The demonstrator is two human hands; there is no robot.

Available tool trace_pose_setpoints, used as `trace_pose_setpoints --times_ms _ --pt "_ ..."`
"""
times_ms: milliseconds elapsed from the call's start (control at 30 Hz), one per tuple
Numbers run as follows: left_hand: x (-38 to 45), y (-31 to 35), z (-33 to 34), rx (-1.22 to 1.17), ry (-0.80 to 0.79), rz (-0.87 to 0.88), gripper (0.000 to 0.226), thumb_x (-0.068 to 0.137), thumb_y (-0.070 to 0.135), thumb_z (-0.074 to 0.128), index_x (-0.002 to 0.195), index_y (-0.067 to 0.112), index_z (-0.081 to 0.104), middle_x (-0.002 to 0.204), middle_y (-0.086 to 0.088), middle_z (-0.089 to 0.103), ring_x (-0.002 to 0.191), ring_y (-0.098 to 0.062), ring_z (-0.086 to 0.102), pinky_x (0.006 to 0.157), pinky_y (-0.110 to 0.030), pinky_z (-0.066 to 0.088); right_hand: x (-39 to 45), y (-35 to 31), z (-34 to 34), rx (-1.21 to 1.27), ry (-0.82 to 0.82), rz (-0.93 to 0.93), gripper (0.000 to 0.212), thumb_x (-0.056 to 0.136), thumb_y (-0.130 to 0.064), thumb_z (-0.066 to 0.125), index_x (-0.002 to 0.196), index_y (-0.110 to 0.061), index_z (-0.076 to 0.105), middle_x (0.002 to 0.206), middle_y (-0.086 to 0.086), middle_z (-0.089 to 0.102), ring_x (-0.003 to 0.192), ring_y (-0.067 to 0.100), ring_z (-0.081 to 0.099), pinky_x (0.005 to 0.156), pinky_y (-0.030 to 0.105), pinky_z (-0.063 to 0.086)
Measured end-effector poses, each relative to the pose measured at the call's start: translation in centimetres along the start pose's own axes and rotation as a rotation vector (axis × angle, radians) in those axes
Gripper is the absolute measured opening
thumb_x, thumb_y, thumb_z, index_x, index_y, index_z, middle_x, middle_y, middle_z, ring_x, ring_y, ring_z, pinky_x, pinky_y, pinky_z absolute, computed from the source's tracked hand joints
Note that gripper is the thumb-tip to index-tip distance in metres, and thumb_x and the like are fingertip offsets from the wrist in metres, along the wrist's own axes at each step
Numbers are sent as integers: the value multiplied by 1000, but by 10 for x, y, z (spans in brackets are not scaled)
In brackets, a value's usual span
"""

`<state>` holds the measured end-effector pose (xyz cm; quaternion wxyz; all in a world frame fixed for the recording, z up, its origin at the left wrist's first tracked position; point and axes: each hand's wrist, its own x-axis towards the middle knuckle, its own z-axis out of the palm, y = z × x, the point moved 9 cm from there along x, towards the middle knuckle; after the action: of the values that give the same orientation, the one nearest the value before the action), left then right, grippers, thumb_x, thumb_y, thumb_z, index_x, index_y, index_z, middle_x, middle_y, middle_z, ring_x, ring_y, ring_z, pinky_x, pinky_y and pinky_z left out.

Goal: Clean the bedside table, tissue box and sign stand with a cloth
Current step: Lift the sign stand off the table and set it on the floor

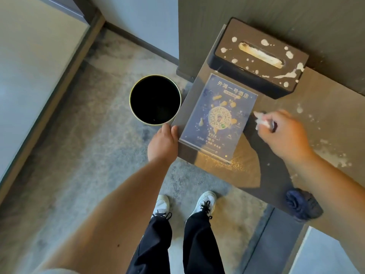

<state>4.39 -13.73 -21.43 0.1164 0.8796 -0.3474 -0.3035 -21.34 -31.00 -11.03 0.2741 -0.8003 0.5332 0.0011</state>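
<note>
Daylight fills the room, soft and fairly bright. The floor (83, 155) is evenly lit, with a paler wash at the left edge. On the bedside table (316, 139) a dark wedge of shadow falls below the right hand (284, 133), and a warm golden patch glints at the foot of the sign stand (219, 113). The stand's clear face has a milky sheen that dulls its print. The right hand and the white scrap in its fingers are smeared by motion. The bin (155, 99) is pure black inside. Straight lines bow towards the edges, and the corners go soft.
</note>
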Motion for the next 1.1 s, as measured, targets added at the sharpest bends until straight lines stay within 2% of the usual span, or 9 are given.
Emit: trace_pose_setpoints --times_ms 200,333,433,600,700,767,867,1000,1100 --pt "1 0 2 -12 -18 14 40 103 43 20 99 14 47 99 -7 60 80 -25 50 63 -35 34 69 -114 2 123 15 -314 16 91 -23 62 100 -11 66 105 3 56 88 14 53 74 26 43" --pt "3 -1 5 -24 -23 24 41 103 43 21 101 12 49 105 -8 60 92 -30 56 65 -35 35 104 -169 36 60 -61 -427 22 91 -20 55 103 -7 68 109 14 56 90 27 57 82 38 48" --pt "4 -2 7 -24 -22 28 42 102 43 21 100 12 49 103 -7 59 91 -29 56 65 -35 35 117 -191 62 -52 -105 -486 24 90 -13 53 108 -9 68 115 16 54 93 37 59 81 40 49" --pt "4 -3 8 -38 -23 31 42 102 44 22 99 11 48 101 -9 60 90 -31 55 64 -37 37 122 -210 82 -91 -181 -514 34 91 -15 55 125 -14 60 127 12 55 105 31 57 76 28 37" --pt "5 -2 8 -48 -26 47 41 102 44 23 98 11 48 101 -10 59 89 -32 55 64 -37 36 119 -208 84 -86 -227 -522 36 91 -21 60 126 -14 60 127 11 58 107 28 59 79 30 41" --pt "5 -2 8 -57 -36 49 41 102 44 23 99 11 48 102 -9 59 91 -31 55 65 -37 36 119 -198 76 -103 -176 -499 25 92 -21 57 113 -10 66 119 13 60 98 32 62 79 37 49" --pt "6 -3 9 -57 -52 39 42 102 44 22 102 12 49 105 -7 59 93 -29 55 66 -36 38 112 -169 50 -86 19 -401 18 93 -17 51 95 -6 66 108 14 59 83 32 62 72 44 53" --pt "6 -2 8 -38 -54 40 42 102 44 22 102 12 49 105 -7 59 91 -28 55 64 -36 36 71 -106 15 -73 251 -198 16 95 -20 52 100 -11 64 110 12 57 96 25 56 70 32 46" --pt "5 -2 7 -35 -56 45 43 102 45 20 102 13 49 106 -6 59 93 -28 55 66 -36 39 28 -38 10 -12 335 82 20 95 -23 52 110 -12 61 117 15 54 104 30 55 78 35 45"
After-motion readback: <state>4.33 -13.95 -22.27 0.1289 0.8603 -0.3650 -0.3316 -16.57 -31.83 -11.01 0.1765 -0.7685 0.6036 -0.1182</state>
